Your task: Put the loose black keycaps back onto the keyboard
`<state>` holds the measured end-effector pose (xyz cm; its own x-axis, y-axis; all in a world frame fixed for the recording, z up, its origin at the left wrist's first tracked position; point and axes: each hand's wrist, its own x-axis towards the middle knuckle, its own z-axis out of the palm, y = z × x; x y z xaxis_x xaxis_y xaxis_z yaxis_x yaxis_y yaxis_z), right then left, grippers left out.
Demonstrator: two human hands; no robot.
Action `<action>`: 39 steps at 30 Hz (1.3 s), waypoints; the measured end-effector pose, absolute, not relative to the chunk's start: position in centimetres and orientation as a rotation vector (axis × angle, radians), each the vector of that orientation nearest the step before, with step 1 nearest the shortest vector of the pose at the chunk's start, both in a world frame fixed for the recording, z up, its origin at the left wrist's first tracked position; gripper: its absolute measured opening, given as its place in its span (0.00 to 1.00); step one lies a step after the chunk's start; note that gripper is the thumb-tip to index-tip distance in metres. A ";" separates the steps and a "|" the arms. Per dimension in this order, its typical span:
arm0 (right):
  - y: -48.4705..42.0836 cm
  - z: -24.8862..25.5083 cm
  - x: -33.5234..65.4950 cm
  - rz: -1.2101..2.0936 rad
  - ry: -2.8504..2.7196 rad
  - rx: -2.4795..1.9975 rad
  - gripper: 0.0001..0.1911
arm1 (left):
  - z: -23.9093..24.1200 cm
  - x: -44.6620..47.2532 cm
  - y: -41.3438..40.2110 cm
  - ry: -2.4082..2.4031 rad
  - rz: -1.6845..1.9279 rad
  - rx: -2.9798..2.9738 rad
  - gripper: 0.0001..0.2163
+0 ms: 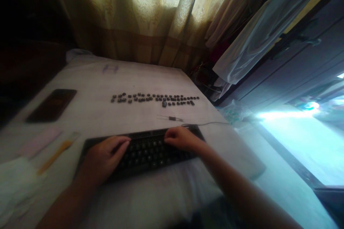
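A black keyboard (143, 152) lies across the table in front of me, with keycaps seated in its middle rows. My left hand (103, 157) rests over its left part, thumb and fingertips drawn together near the upper rows. Whatever those tips may hold is too small to make out. Over the upper right of the keyboard, my right hand (181, 139) is closed with its fingers curled in a pinch; its grip is hidden. Behind the keyboard lie several loose black keycaps (164, 104) in rough rows. Between them and the keyboard is a small dark tool with thin wire ends (172, 118).
A dark phone (52, 105) lies at the left. Closer to me are a pink block-like object (40, 142), a brush with an orange handle (55, 157) and a white cloth (16, 182). A thin cable (212, 123) runs off the table's right edge. Curtains (147, 14) hang behind.
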<state>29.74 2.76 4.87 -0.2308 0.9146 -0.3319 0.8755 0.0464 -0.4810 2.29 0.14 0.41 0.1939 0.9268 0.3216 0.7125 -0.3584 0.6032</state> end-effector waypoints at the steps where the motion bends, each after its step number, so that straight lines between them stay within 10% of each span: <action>1: 2.8 4.6 29.8 0.973 -2.204 -1.875 0.13 | 0.5 2.3 0.1 1.545 0.940 2.159 0.19; 39: 1.7 4.5 30.0 0.597 -2.552 -1.668 0.14 | 0.6 2.4 0.1 1.540 0.921 2.197 0.18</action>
<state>30.02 1.66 4.46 -0.4233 0.8884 -0.1776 0.8750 0.3500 -0.3345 2.37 0.10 0.57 0.2185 0.9190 0.3283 0.7240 -0.3782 0.5769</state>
